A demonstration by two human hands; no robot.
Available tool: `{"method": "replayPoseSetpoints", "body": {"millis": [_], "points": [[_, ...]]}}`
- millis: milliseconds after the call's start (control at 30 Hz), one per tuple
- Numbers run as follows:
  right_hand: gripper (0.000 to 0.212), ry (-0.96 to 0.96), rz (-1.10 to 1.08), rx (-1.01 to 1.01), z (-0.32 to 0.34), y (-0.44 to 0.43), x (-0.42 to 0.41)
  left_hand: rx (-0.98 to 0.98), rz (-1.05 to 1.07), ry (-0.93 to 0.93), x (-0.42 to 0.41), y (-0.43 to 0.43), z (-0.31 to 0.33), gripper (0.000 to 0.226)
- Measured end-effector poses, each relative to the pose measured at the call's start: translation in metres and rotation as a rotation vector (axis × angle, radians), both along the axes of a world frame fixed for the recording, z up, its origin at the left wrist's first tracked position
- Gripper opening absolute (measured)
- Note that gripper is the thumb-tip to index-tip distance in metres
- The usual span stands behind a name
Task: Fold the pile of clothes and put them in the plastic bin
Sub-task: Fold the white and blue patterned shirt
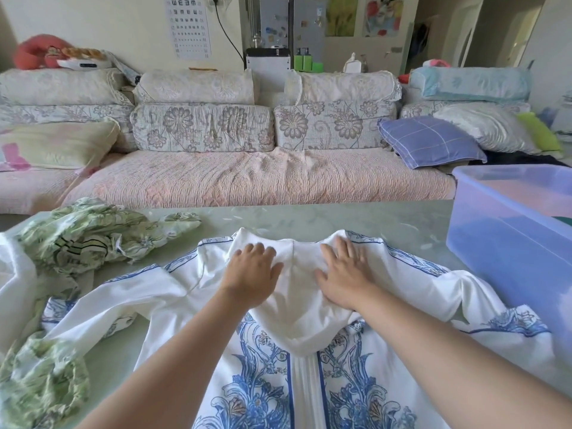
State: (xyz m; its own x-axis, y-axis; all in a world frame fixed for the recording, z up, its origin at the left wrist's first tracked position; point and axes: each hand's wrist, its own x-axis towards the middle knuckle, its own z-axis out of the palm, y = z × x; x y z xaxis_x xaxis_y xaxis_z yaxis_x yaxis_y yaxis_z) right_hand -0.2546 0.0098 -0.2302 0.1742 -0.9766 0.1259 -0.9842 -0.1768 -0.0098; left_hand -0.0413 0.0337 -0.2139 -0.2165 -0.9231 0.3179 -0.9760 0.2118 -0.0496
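A white hooded jacket (297, 329) with blue floral print lies spread front-up on the table, sleeves out to both sides, hood folded down over the chest. My left hand (252, 272) rests flat on the left half of the hood, fingers apart. My right hand (345, 274) lies flat on the right half, also spread. Neither hand grips the cloth. A translucent blue plastic bin (507, 243) stands at the table's right edge, beside the jacket's right sleeve. A crumpled green floral garment (89, 233) sits at the left.
More green floral cloth (34, 382) lies at the near left, with white fabric (12, 274) at the left edge. The pale green table (309, 218) extends behind the jacket. A sofa (247, 178) with cushions stands beyond it.
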Motion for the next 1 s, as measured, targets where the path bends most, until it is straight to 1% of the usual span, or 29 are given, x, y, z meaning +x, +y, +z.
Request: {"method": "replayPoseSetpoints", "body": {"millis": [67, 100, 167, 233, 333, 433, 567, 633, 700, 767, 833, 867, 933, 1000], "points": [[0.067, -0.036, 0.121, -0.023, -0.003, -0.011, 0.003, -0.043, -0.050, 0.105, 0.000, -0.020, 0.000, 0.057], [0.066, -0.049, 0.160, 0.013, -0.004, -0.016, 0.003, -0.010, -0.081, 0.107, 0.002, -0.028, -0.002, 0.054], [0.069, -0.062, 0.155, 0.111, -0.005, -0.026, -0.001, 0.121, -0.099, 0.044, 0.006, -0.040, -0.012, 0.060], [0.071, -0.076, 0.080, 0.207, -0.006, -0.038, -0.008, 0.248, -0.007, 0.022, 0.016, -0.046, -0.021, 0.067], [0.075, -0.063, -0.015, 0.273, -0.007, -0.052, -0.017, 0.344, 0.170, 0.089, 0.034, -0.048, -0.027, 0.074], [0.077, -0.033, -0.037, 0.271, -0.006, -0.053, -0.016, 0.341, 0.263, 0.118, 0.048, -0.046, -0.026, 0.075], [0.076, 0.068, -0.040, 0.225, 0.001, -0.042, -0.006, 0.322, 0.261, 0.160, 0.054, -0.037, -0.027, 0.073], [0.072, 0.094, 0.021, 0.163, 0.009, -0.031, 0.008, 0.324, 0.256, 0.164, 0.058, -0.029, -0.023, 0.072], [0.065, 0.041, 0.125, 0.131, 0.022, -0.016, 0.030, 0.301, 0.267, 0.192, 0.066, -0.018, -0.012, 0.064], [0.058, -0.043, 0.250, 0.148, 0.036, 0.003, 0.057, 0.265, 0.280, 0.206, 0.076, -0.006, 0.002, 0.057], [0.057, -0.093, 0.376, 0.188, 0.047, 0.026, 0.085, 0.232, 0.317, 0.192, 0.089, 0.009, 0.018, 0.060], [0.058, -0.108, 0.431, 0.201, 0.050, 0.037, 0.099, 0.220, 0.345, 0.166, 0.097, 0.016, 0.024, 0.061], [0.061, -0.126, 0.508, 0.222, 0.055, 0.057, 0.124, 0.225, 0.407, 0.072, 0.115, 0.031, 0.034, 0.054], [0.064, -0.145, 0.530, 0.248, 0.057, 0.069, 0.148, 0.272, 0.462, 0.001, 0.135, 0.047, 0.038, 0.054]]}}
